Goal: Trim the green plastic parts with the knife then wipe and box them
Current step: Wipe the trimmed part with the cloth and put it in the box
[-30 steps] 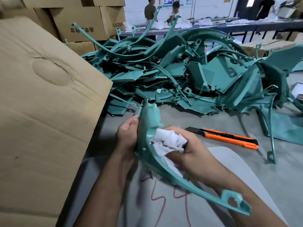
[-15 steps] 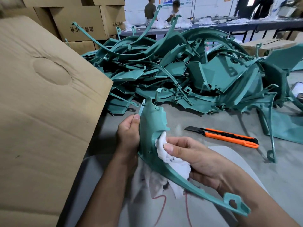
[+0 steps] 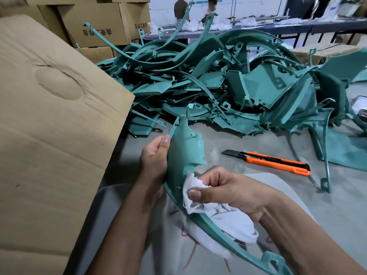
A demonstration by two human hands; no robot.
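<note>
Right now we are at the wiping stage for one green part (image 3: 184, 155), a long curved piece held upright over our lap at the near edge of the desk (image 3: 337, 205). Our left hand (image 3: 155, 157) grips the part's upper edge, thumb pressed on the outer face and the fingers curled behind it. Our right hand (image 3: 224, 189) has its fingers bunched around a white cloth (image 3: 218, 217), with the thumb pinning the cloth against the part's inner face where the wide section narrows into the arm.

We judge trimming on this piece finished, since the orange knife (image 3: 276, 161) lies on the desk just beyond our right hand, blade extended and nobody touching it. Boxing has not started for this part: the cardboard box (image 3: 49, 126) stands close on our left, and we cannot see into it, so we cannot tell how many parts it already holds.

A large tangled pile of green parts (image 3: 228, 82) sits farther back on the desk, so by our reckoning most of the job is left: trim, wipe and box each of those.
</note>
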